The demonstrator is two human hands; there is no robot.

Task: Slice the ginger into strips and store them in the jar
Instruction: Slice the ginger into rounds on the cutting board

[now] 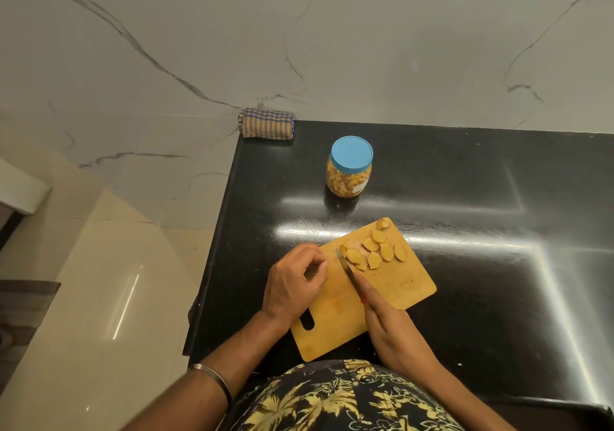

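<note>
Ginger slices (375, 251) lie fanned across the far half of my wooden cutting board (392, 284), flat, pale yellow ovals overlapping one another, with one thicker chunk (382, 223) at the board's far corner. Nearest me, my right hand (392, 327) grips the knife (345, 264), forefinger stretched along its spine; the blade points away and a little left, its tip touching the nearest slice. My left hand (295, 281) rests at the board's left edge, fingers curled in, pinching what looks like a small bit of ginger, though I cannot tell for sure. The slices sit just beyond and right of the blade, so my knife hand is the nearer one; I judge the next cut runs lengthwise through that closest slice. Beyond the board, on the glossy black worktop (481, 198), stands the clear jar (349, 178), blue lid (351, 153) on, already holding yellowish strips. Farther back, a folded checked cloth (267, 123) sits at the worktop's corner against the marbled wall.
</note>
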